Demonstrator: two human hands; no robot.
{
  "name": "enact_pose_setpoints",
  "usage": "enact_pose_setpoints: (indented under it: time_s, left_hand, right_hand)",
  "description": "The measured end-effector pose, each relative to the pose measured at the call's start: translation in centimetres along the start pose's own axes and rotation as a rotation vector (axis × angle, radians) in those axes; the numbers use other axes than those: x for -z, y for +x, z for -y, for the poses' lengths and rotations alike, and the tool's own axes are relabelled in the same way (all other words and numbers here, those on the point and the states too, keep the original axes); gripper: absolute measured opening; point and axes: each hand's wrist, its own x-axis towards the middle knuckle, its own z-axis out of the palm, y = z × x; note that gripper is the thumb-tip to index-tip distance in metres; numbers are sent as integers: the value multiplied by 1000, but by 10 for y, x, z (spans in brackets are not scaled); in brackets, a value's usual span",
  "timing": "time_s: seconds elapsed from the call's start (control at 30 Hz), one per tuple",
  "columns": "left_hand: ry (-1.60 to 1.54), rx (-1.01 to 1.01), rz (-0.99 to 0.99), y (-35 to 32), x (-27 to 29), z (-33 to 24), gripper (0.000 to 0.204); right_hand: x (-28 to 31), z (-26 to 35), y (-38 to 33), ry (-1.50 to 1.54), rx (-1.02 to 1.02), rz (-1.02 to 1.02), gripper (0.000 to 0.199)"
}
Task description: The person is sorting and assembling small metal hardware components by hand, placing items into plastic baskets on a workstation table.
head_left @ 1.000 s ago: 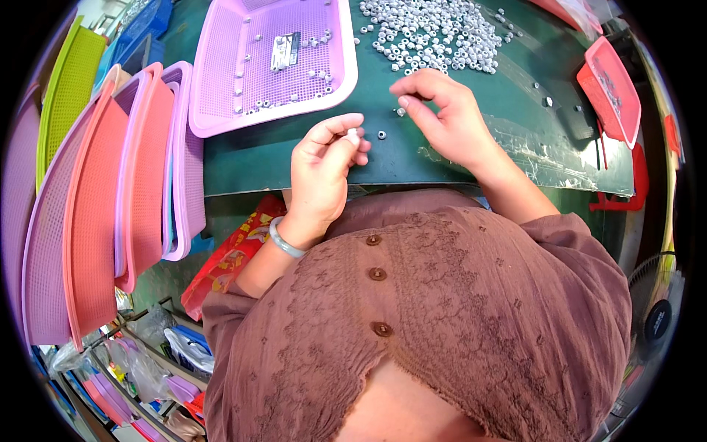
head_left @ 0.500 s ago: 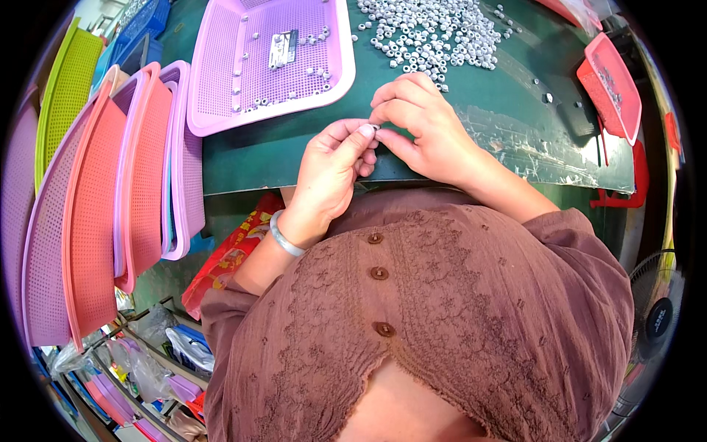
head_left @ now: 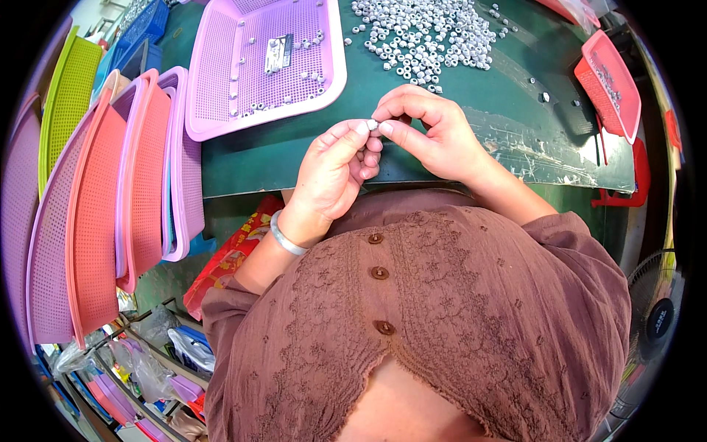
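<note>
We see both hands raised together just above the near edge of the green table [head_left: 442, 96], and we take that table as our landmark. The left hand [head_left: 335, 173] is curled, its thumb and forefinger pinching a small silvery nut [head_left: 373, 125]; the right hand [head_left: 434, 132] meets it from the other side, its thumb and forefinger also closed on the same nut, the other fingers loosely bent. So the nut sits between the two sets of fingertips, in the air over the table's near edge, not resting on the surface. A silver bangle [head_left: 286, 236] circles the left wrist. On the far part of the table, beyond the hands, lies a heap of small silvery nuts [head_left: 423, 33], with a few strays scattered around it. At the table's far left stands a shallow purple mesh tray [head_left: 221, 96] holding a few scattered nuts and a small flat metal piece. At the table's right edge sits a red mesh tray [head_left: 611, 81] with some small parts inside. Off the table's left side, a stack of pink, red and purple trays [head_left: 110, 206] stands on edge.
</note>
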Motion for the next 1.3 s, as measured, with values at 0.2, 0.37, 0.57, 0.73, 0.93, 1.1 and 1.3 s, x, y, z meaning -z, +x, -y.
enact_pose_setpoints:
  time_s: [0.2,0.37,0.57,0.73,0.93,1.1,1.3]
  left_hand:
    - [6,20,-13,1,0,1,16]
    - [19,29,-19,1,-1,1,17]
    - [88,-62,-11,-2,-4,0,16]
    - [122,-106,-48,-3,-7,0,15]
    - [150,-143,-47,-2,-8,2,15]
    - [151,-146,-39,-1,-8,3,16]
    - [192,-178,4,0,-4,4,19]
  right_hand:
    - [0,-1,0,23,-63,11,8]
    - [0,0,-1,30,-104,10,7]
    - [-1,-3,0,-23,34,-32,8]
    - [-1,-2,-1,-73,81,-43,12]
    - [0,-2,-1,-78,85,-50,13]
    - [0,-2,-2,-76,81,-52,13]
    - [0,0,-3,-74,76,-53,15]
